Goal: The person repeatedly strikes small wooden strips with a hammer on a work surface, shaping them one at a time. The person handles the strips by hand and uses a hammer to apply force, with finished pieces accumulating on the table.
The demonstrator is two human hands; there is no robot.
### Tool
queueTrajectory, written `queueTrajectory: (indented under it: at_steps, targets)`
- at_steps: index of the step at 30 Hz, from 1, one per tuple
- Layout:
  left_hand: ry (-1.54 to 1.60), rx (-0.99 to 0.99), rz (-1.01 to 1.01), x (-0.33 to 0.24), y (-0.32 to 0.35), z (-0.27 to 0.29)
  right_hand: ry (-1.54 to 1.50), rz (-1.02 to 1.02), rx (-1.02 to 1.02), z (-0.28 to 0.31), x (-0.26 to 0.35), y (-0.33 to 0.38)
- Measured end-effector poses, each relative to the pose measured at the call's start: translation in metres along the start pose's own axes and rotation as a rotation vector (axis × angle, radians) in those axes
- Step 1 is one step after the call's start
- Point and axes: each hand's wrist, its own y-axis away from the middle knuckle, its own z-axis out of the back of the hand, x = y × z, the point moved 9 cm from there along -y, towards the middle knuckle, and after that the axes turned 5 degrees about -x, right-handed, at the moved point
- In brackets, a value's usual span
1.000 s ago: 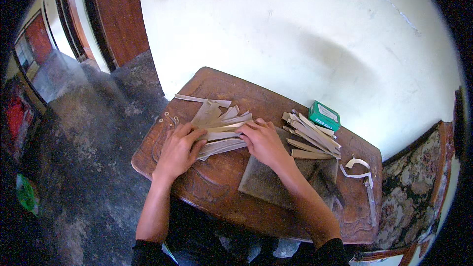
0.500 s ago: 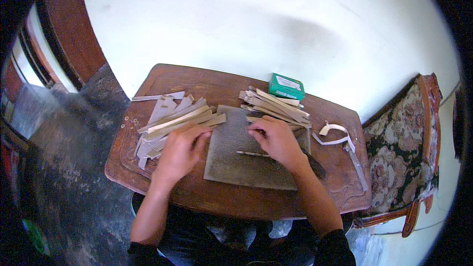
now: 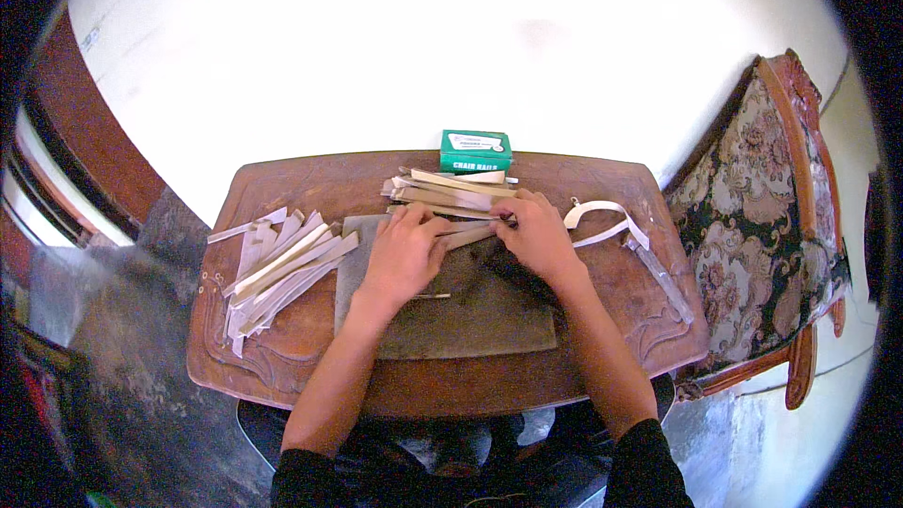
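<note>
A pale flat strip (image 3: 467,236) spans the gap between my hands, above the far part of a dark grey mat (image 3: 451,334). My left hand (image 3: 404,254) has its fingers closed at the strip's left end. At the other end, my right hand (image 3: 538,237) is closed on it, fingertips pinched together. Just beyond both hands lies a pile of similar tan strips (image 3: 450,191). A thin stick-like tool (image 3: 431,296) rests on the mat, partly covered by my left wrist. Dark shade under my right hand hides details there.
A larger pile of pale strips (image 3: 282,273) fans across the carved wooden table's (image 3: 423,395) left side. A green box (image 3: 477,152) stands at the far edge by the wall. To the right lie a curled white band (image 3: 602,210) and a greyish flat bar (image 3: 661,282). A flowered chair (image 3: 752,226) stands beyond.
My left hand has left the left pile and moved right, over the mat. Both hands now meet on one strip near the far pile. The view has shifted too.
</note>
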Motion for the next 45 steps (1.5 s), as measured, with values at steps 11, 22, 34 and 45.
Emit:
queueTrajectory:
  at_steps: [11,22,34,45]
  targets:
    - [-0.086,0.125,0.011,0.011,-0.015,-0.022,-0.042,0.002,0.204,-0.04,-0.007,-0.007]
    - [-0.05,0.091,-0.059,0.004,-0.005,-0.005,-0.101,-0.005,0.248,-0.028,0.009,-0.012]
    - [0.691,-0.155,0.461,-0.003,0.036,0.053,-0.664,-0.278,-0.039,0.033,0.035,0.026]
    - [0.754,0.069,0.451,-0.054,0.109,0.025,-0.599,-0.193,0.211,0.028,0.088,0.086]
